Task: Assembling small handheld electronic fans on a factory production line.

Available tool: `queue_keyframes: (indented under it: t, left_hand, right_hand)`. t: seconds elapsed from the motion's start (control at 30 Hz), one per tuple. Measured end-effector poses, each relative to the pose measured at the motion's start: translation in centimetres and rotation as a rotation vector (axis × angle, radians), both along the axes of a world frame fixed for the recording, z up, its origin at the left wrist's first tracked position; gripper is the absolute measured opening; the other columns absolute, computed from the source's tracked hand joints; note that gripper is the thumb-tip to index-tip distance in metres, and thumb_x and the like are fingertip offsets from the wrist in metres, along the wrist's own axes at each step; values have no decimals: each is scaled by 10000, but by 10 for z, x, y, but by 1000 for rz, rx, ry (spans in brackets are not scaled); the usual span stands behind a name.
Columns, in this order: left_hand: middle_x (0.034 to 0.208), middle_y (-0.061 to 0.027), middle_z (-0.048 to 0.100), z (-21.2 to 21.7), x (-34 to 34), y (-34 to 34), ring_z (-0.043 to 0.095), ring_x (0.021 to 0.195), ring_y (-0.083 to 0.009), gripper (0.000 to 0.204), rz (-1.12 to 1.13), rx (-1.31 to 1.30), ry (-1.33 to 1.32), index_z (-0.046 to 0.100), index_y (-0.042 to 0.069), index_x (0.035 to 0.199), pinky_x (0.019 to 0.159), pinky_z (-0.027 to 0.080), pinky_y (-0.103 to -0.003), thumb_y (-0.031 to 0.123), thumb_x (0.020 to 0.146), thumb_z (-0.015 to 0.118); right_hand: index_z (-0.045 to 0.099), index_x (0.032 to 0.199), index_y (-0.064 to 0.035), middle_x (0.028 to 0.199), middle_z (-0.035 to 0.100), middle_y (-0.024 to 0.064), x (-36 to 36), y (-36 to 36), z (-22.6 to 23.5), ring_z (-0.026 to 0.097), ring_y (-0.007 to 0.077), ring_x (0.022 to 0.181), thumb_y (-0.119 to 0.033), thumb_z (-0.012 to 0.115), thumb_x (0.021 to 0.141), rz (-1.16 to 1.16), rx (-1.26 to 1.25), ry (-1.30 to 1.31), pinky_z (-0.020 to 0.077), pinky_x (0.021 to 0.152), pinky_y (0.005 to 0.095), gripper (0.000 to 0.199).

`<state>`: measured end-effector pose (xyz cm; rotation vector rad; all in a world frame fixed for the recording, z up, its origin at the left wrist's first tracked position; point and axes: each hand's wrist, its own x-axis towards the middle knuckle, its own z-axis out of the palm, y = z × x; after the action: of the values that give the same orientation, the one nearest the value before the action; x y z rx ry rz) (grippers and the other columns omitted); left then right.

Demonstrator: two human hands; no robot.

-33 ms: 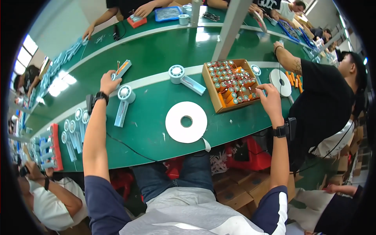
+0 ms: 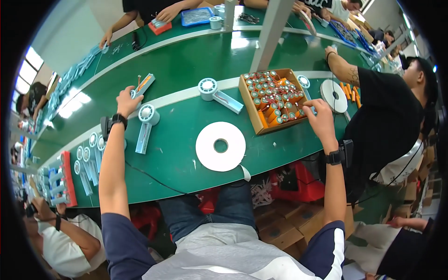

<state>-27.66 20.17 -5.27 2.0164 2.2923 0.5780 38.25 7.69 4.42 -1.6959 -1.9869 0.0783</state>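
Over the far left edge of my table section, my left hand (image 2: 127, 101) grips a light-blue handheld fan body (image 2: 147, 83). Its open handle points away to the right, with an orange battery and thin wires showing at it. A second fan body (image 2: 148, 114) lies just below that hand, its handle toward me. To the right, my right hand (image 2: 322, 119) has thumb and fingers closed at the handle end of another light-blue fan body (image 2: 303, 81). That handle is partly hidden by the fingers and runs beside a cardboard box (image 2: 266, 129) of orange batteries with red wires.
A white tape roll (image 2: 205, 147) lies mid-table, its loose end at the front edge. Another fan body (image 2: 208, 86) rests beyond it. Several more fan bodies (image 2: 87, 154) and a red rack (image 2: 70, 179) stand left. A metal post (image 2: 270, 39) rises behind the box; a co-worker (image 2: 387, 102) sits right.
The view has shifted slightly. The fan body in my left hand has turned a little, showing less orange in its handle. My right hand stays at the same spot beside the box.
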Motion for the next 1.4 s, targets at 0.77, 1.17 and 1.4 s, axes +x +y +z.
queue_keyframes:
  t: [0.77, 1.17, 1.4]
  left_hand:
    - [1120, -154, 649, 22, 286, -239, 592, 1069, -366, 317, -461, 301, -623, 646, 6, 1133, 919, 494, -423, -23, 819, 685]
    - [997, -143, 672, 5, 266, -232, 624, 990, -334, 192, -390, 320, -735, 665, 5, 1012, 839, 514, -401, -68, 836, 640]
    - [947, -128, 677, 6, 269, -229, 636, 949, -314, 143, -378, 337, -765, 674, 7, 946, 780, 526, -379, -78, 835, 643]
  right_hand:
    - [619, 1290, -56, 1333, 593, 198, -24, 118, 43, 569, 355, 1215, -222, 812, 780, 378, -571, -166, 446, 1048, 408, 570]
    - [723, 1038, -6, 994, 720, 136, -20, 113, -7, 643, 317, 954, -187, 729, 875, 533, -310, -52, 494, 869, 392, 244]
    - [722, 981, 3, 857, 705, 124, -27, 100, -20, 617, 284, 837, -118, 697, 892, 383, -60, 29, 484, 771, 372, 152]
